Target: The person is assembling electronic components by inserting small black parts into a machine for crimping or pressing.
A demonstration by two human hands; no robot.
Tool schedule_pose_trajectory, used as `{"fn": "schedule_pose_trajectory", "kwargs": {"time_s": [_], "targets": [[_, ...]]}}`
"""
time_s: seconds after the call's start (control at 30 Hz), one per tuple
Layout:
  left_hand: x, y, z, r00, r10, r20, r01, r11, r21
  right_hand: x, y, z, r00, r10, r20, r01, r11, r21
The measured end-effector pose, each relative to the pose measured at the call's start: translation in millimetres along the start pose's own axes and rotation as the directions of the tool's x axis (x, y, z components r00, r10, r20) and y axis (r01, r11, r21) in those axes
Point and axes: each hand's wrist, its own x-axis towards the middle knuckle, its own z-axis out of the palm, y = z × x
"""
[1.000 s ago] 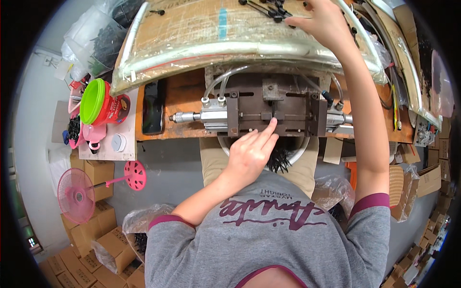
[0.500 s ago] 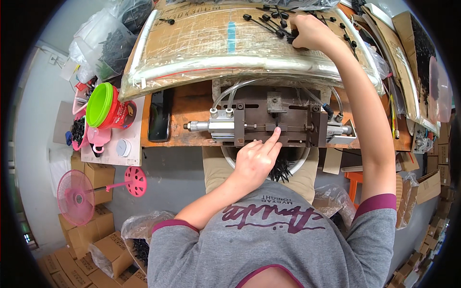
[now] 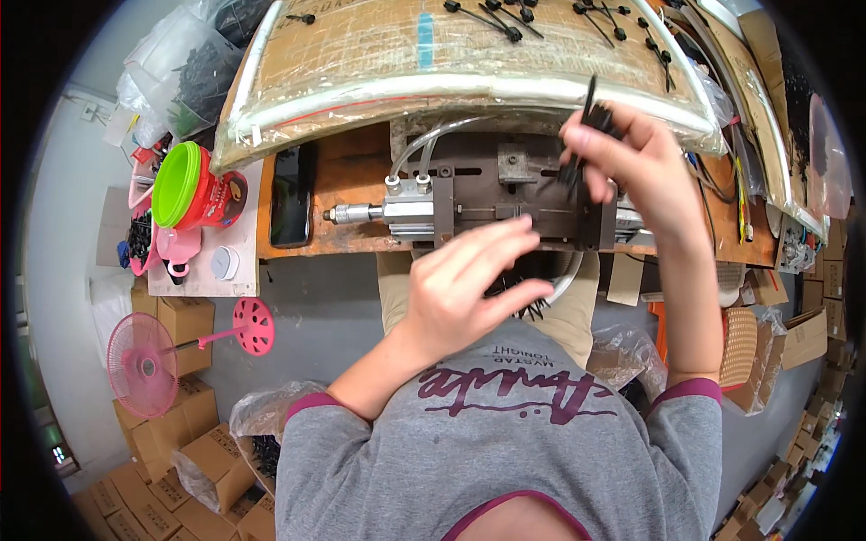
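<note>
My right hand (image 3: 645, 167) is closed around a small bunch of black plastic stems with thick heads (image 3: 591, 131), raised over the right end of a dark metal fixture (image 3: 483, 162). My left hand (image 3: 460, 288) is held just in front of the fixture's middle, fingers stretched out and thumb apart, with nothing in it. A silver air cylinder (image 3: 410, 215) with clear hoses is mounted on the fixture's left end. The right-hand cylinder is partly hidden by my right hand and wrist. Dark thin pieces in my lap (image 3: 534, 308) show partly below my left hand.
Behind the fixture, a plastic-wrapped cardboard board (image 3: 352, 68) carries several loose black stems (image 3: 512, 34). On the left are a black phone (image 3: 292, 206), a red tub with a green rim (image 3: 176, 185) and a pink fan (image 3: 142, 365). Cardboard boxes (image 3: 216, 464) stand on the floor.
My right hand has come back from the cardboard board toward the fixture, now carrying black stems. My left hand has drawn its pointing finger off the fixture's middle and opened.
</note>
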Motion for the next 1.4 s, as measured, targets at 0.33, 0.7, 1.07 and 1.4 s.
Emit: {"fn": "schedule_pose_trajectory", "kwargs": {"time_s": [0.33, 0.7, 1.07, 1.4], "targets": [[-10.9, -6.4, 8.2, 0.997, -0.041, 0.059, 0.038, 0.998, 0.045, -49.7, 59.8, 16.6, 0.985, 0.096, -0.143, -0.082, 0.992, 0.096], [-30.1, -31.4, 40.5, 0.982, -0.002, 0.187, -0.084, 0.888, 0.452, -84.3, 56.6, 16.7, 0.924, -0.141, -0.357, 0.156, 0.988, 0.014], [-21.8, -23.4, 31.8, 0.967, -0.141, 0.211, 0.106, 0.98, 0.171, -75.9, 89.3, 20.8, 0.599, -0.801, -0.005, 0.512, 0.388, -0.766], [-25.0, -12.2, 23.7, 0.982, -0.161, 0.095, 0.17, 0.981, -0.094, -69.7, 104.7, 38.5, 0.621, -0.783, 0.04, 0.547, 0.397, -0.737]]}}
